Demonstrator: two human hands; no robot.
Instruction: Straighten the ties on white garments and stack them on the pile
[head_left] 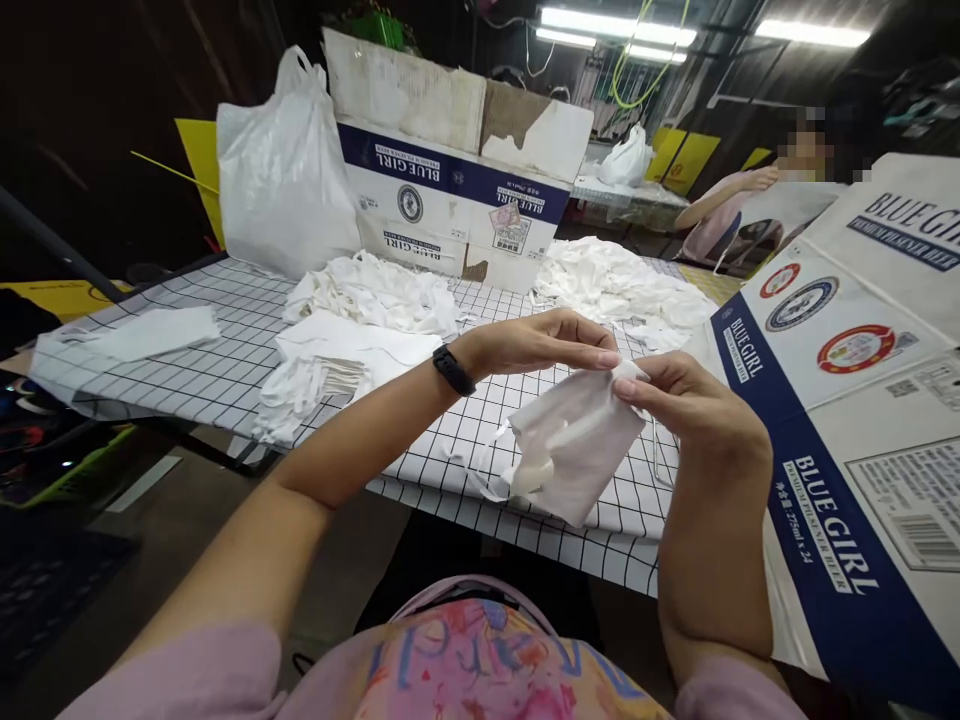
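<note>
A small white cloth pouch (592,440) hangs in front of me over the near part of the table, with thin white strings (487,470) trailing from its left side. My left hand (555,340), with a black band at the wrist, pinches its top edge. Right beside it, my right hand (690,400) grips the same edge between thumb and fingers. The fingertips nearly meet, so the bit of cloth between them is partly hidden. A thin bent wire (657,455) shows just below my right hand.
White cloth pieces with strings lie in a stack (345,345), a loose heap (382,290) and a bigger heap (615,280) on the checked table (247,290). Cardboard boxes stand behind (442,200) and at right (840,400). A plastic bag (285,180) stands back left. Another person (720,215) sits beyond.
</note>
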